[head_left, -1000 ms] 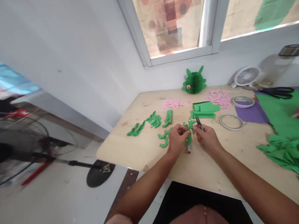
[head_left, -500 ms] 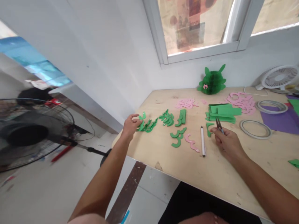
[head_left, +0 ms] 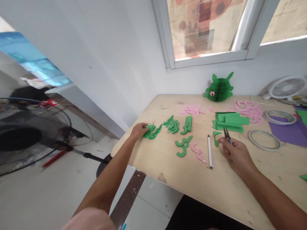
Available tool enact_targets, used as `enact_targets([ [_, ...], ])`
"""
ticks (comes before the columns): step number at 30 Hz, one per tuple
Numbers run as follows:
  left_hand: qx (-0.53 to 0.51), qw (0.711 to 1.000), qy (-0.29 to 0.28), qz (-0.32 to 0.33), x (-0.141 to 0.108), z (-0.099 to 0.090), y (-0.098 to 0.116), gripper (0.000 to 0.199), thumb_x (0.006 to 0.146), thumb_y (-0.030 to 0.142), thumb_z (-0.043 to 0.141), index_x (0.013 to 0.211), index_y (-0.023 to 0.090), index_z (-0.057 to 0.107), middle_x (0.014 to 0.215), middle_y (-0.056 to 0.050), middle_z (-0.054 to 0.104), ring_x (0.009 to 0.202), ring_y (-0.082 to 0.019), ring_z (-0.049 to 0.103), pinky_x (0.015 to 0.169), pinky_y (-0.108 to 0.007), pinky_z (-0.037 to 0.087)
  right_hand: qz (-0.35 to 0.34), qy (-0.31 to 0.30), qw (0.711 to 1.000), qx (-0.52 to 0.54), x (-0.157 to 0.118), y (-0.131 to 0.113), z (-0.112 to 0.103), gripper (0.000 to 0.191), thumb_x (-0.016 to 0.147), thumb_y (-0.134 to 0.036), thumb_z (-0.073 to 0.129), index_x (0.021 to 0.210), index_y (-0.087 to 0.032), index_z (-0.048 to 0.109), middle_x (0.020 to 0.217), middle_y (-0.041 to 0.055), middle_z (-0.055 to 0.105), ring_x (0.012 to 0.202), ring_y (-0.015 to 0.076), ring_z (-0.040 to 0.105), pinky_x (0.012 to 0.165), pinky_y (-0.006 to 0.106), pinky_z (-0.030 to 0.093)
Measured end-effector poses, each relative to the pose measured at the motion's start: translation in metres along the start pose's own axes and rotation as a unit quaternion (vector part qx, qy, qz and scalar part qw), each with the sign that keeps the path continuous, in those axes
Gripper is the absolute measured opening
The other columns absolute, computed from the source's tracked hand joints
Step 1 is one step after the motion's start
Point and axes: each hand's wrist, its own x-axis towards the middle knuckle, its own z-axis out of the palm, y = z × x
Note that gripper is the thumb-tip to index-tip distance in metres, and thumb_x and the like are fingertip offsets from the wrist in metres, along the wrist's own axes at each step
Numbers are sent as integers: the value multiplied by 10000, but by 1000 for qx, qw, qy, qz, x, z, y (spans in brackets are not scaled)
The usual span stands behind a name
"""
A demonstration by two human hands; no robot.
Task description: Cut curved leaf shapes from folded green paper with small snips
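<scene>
My left hand (head_left: 139,130) is at the left end of the table, its fingers closed on the edge of a pile of curved green paper cut-outs (head_left: 153,131). Exactly which piece it pinches is hard to make out. My right hand (head_left: 236,151) holds a small pair of scissors (head_left: 226,133), dark blades pointing away from me. Beside its fingertips lies a curved green paper piece (head_left: 216,139). Between the hands are more green cut-outs (head_left: 171,124), a wavy green pair (head_left: 183,146), a wavy pink strip (head_left: 198,153) and a white pen (head_left: 210,151).
Folded green paper (head_left: 230,120) and pink cut-outs (head_left: 249,110) lie farther back. A green paper figure (head_left: 219,90) stands by the wall. Tape rolls (head_left: 263,139), purple paper (head_left: 287,131) and a small white fan (head_left: 286,88) are right. A large floor fan (head_left: 28,137) stands left.
My left hand has come down with a raised green paper piece onto the pile at the left. My right hand keeps the scissors in nearly the same place. The view has shifted slightly.
</scene>
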Motion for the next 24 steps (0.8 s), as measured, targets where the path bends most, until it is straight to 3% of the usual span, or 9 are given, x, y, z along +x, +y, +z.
enact_targets([
  [5, 24, 999, 24, 2, 1, -1, -2, 271, 604, 224, 658, 868, 177, 689, 753, -54, 686, 751, -214, 618, 657, -274, 443, 0, -4, 1000, -3, 1, 1, 0, 367, 580, -446, 765, 703, -140, 603, 423, -89, 307, 386, 49, 221, 367, 204, 130],
  [11, 14, 1000, 24, -11, -2, 0, 0, 233, 650, 255, 621, 849, 163, 699, 712, -68, 689, 719, -224, 634, 627, -290, 458, 3, 2, 1000, 6, 1, 0, -1, 369, 576, -446, 771, 717, -141, 619, 426, -91, 297, 383, 47, 220, 357, 204, 130],
  [24, -71, 997, -26, 11, -13, -8, -6, 390, 535, 287, 710, 900, 150, 691, 807, -72, 697, 748, -213, 633, 624, -283, 488, 7, 10, 1000, 6, 1, -1, -1, 339, 560, -410, 784, 684, -141, 618, 412, -84, 319, 366, 43, 236, 336, 198, 132],
])
